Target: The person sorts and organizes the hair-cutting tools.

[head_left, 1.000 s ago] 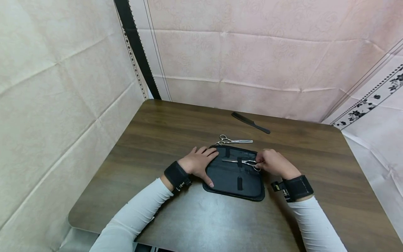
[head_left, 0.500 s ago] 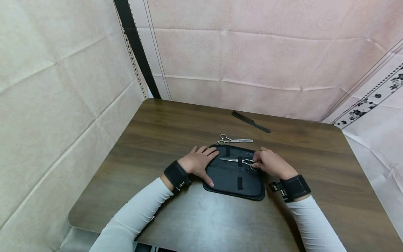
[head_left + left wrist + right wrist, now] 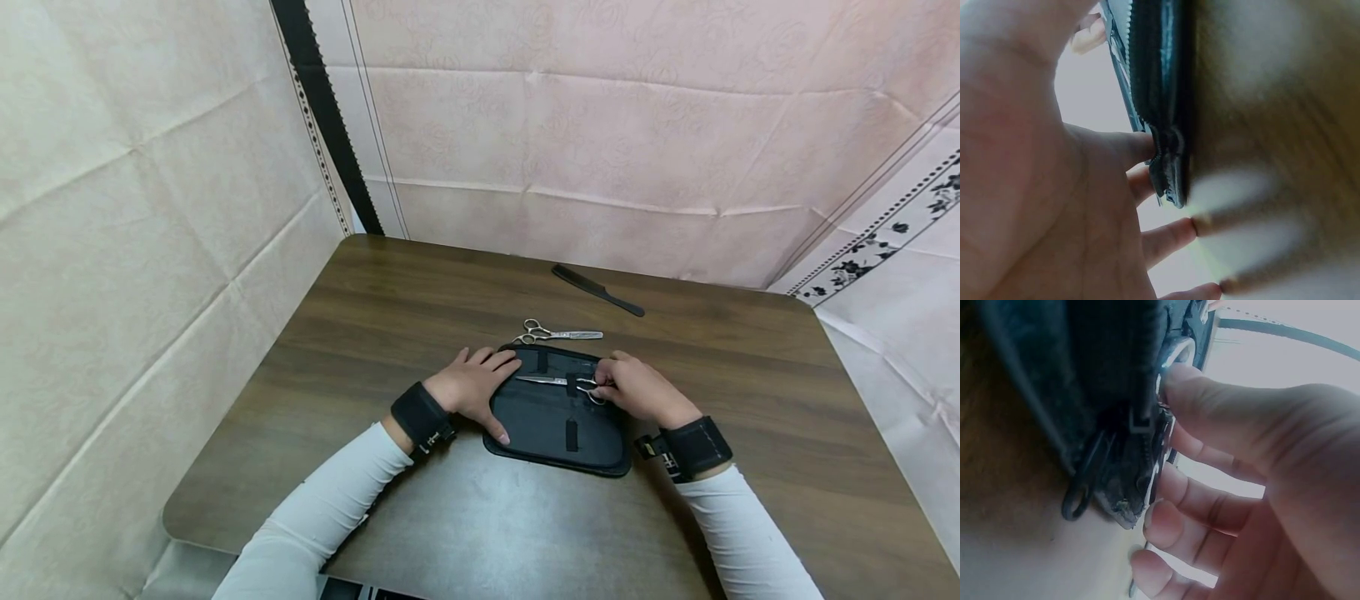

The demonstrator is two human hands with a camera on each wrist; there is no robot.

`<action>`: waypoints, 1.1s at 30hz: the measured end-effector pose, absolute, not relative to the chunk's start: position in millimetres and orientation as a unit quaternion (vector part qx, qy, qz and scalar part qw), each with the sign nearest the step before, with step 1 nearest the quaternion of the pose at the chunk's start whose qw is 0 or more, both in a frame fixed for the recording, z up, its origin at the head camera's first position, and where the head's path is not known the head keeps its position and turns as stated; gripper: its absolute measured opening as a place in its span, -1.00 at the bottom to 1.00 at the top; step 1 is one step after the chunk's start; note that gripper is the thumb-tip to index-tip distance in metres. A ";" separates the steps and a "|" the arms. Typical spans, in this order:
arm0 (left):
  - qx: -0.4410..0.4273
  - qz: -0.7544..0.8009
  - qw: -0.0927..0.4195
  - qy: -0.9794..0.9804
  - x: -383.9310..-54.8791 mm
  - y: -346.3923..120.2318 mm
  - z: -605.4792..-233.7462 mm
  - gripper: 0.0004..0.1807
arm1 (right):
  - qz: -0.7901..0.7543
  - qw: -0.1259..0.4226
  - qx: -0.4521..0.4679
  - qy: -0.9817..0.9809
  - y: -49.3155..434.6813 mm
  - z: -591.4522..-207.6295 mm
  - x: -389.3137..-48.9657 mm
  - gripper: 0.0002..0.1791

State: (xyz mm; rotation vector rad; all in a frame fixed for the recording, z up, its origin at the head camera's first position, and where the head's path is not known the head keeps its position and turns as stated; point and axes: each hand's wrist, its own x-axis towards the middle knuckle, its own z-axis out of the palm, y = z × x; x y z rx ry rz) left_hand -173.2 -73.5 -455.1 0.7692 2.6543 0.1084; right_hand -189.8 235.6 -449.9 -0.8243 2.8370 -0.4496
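A black zip case [image 3: 532,425] lies opened flat on the table, with elastic loops on its inner face. Silver scissors [image 3: 551,381] lie across it, passing through the middle loop with blades to the left. My right hand [image 3: 647,390] pinches their finger rings; in the right wrist view the thumb sits on a ring [image 3: 1179,351] beside the case's zip edge. My left hand [image 3: 472,390] is spread over the case's left edge, fingers straight, thumb on the inner face. In the left wrist view the zip edge [image 3: 1147,75] runs past its fingers, with two fingertips on the table.
Thinning scissors [image 3: 562,336] lie on the wooden table [image 3: 360,333] just behind the case. Farther back rests a black comb [image 3: 596,290] with a handle. Patterned cloth [image 3: 600,125] hangs behind the table and at its sides.
My right hand has moved left, sliding the scissors further through the middle loop. My left hand and the case have stayed almost in place.
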 end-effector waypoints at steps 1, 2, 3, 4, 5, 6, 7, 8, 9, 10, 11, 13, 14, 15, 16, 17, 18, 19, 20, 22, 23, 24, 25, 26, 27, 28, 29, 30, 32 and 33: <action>0.273 0.038 0.187 0.943 -173.2 -73.7 -455.2 0.44 | -0.149 0.076 -0.274 0.947 235.5 -450.2 -189.9 -0.89; 0.274 0.039 0.187 0.943 -173.3 -73.8 -455.2 0.44 | -0.150 0.076 -0.273 0.947 235.3 -450.5 -190.2 -0.90; 0.274 0.040 0.186 0.943 -173.3 -73.9 -455.2 0.44 | -0.149 0.075 -0.274 0.947 235.3 -450.8 -190.4 -0.91; 0.274 0.042 0.186 0.943 -173.2 -73.9 -455.5 0.44 | -0.149 0.074 -0.274 0.947 235.4 -451.1 -190.5 -0.91; 0.274 0.042 0.186 0.943 -173.2 -74.1 -455.8 0.44 | -0.150 0.073 -0.276 0.947 235.4 -451.3 -190.6 -0.92; 0.274 0.043 0.186 0.942 -173.1 -74.2 -456.1 0.44 | -0.151 0.073 -0.276 0.947 235.5 -451.8 -190.9 -0.92; 0.274 0.045 0.187 0.942 -172.9 -74.3 -456.2 0.44 | -0.152 0.072 -0.277 0.946 235.6 -452.3 -191.1 -0.92; 0.274 0.046 0.186 0.942 -172.8 -74.4 -456.3 0.44 | -0.153 0.071 -0.278 0.946 235.5 -452.9 -191.3 -0.93; 0.274 0.046 0.187 0.942 -172.8 -74.5 -456.3 0.44 | -0.154 0.070 -0.279 0.945 235.5 -453.2 -191.6 -0.93; 0.274 0.046 0.186 0.942 -172.8 -74.6 -456.4 0.44 | -0.155 0.069 -0.280 0.945 235.4 -453.8 -191.9 -0.93; 0.274 0.045 0.186 0.942 -172.8 -74.6 -456.2 0.44 | -0.157 0.067 -0.281 0.944 235.4 -454.4 -192.3 -0.93; 0.273 0.045 0.186 0.943 -173.1 -74.4 -456.1 0.44 | -0.164 0.062 -0.283 0.943 235.3 -455.0 -193.1 -0.93; 0.272 0.045 0.185 0.943 -173.2 -74.3 -456.2 0.44 | -0.168 0.061 -0.281 0.943 235.3 -455.2 -193.5 -0.91; 0.272 0.044 0.185 0.943 -173.5 -74.2 -456.3 0.44 | -0.171 0.060 -0.279 0.943 235.3 -455.1 -193.9 -0.89; 0.272 0.043 0.186 0.943 -173.9 -74.1 -456.5 0.45 | -0.175 0.059 -0.276 0.943 235.2 -454.7 -194.0 -0.86; 0.272 0.043 0.186 0.943 -174.2 -74.0 -456.8 0.45 | -0.177 0.060 -0.272 0.944 235.2 -454.1 -194.2 -0.84; 0.272 0.042 0.186 0.943 -174.7 -73.7 -457.4 0.45 | -0.179 0.062 -0.268 0.945 235.1 -453.5 -194.5 -0.82; 0.273 0.041 0.186 0.943 -175.1 -73.8 -457.5 0.45 | -0.180 0.063 -0.265 0.945 234.9 -452.9 -194.7 -0.81; 0.274 0.040 0.186 0.943 -175.1 -74.0 -457.3 0.45 | -0.179 0.063 -0.262 0.946 234.7 -452.5 -194.7 -0.80; 0.275 0.040 0.187 0.942 -175.2 -74.1 -457.1 0.45 | -0.178 0.063 -0.259 0.947 234.5 -451.9 -195.0 -0.80; 0.275 0.041 0.186 0.942 -175.1 -74.2 -456.9 0.44 | -0.178 0.063 -0.257 0.948 234.5 -451.8 -195.2 -0.81; 0.275 0.041 0.186 0.942 -175.0 -74.3 -456.7 0.44 | -0.177 0.064 -0.256 0.948 234.5 -452.1 -195.5 -0.82; 0.275 0.041 0.186 0.942 -174.7 -74.3 -456.1 0.45 | -0.177 0.063 -0.254 0.949 235.0 -452.3 -195.8 -0.82; 0.275 0.041 0.187 0.942 -174.5 -74.2 -455.8 0.45 | -0.177 0.065 -0.251 0.949 235.4 -452.3 -196.1 -0.83; 0.275 0.041 0.186 0.942 -174.4 -74.0 -455.7 0.45 | -0.177 0.068 -0.247 0.950 235.8 -452.2 -196.4 -0.83; 0.275 0.041 0.186 0.942 -174.4 -74.0 -455.7 0.45 | -0.177 0.071 -0.243 0.951 236.1 -451.9 -196.7 -0.84; 0.275 0.041 0.185 0.943 -174.4 -74.1 -455.7 0.45 | -0.178 0.074 -0.239 0.952 236.5 -451.8 -197.1 -0.84; 0.275 0.040 0.185 0.943 -174.3 -74.1 -455.7 0.45 | -0.178 0.076 -0.236 0.952 237.0 -451.6 -197.2 -0.85; 0.275 0.040 0.185 0.943 -174.0 -74.2 -455.2 0.44 | -0.180 0.079 -0.233 0.952 237.8 -451.0 -197.4 -0.85; 0.275 0.041 0.185 0.943 -173.8 -74.3 -455.1 0.44 | -0.181 0.081 -0.232 0.952 238.1 -450.6 -197.3 -0.85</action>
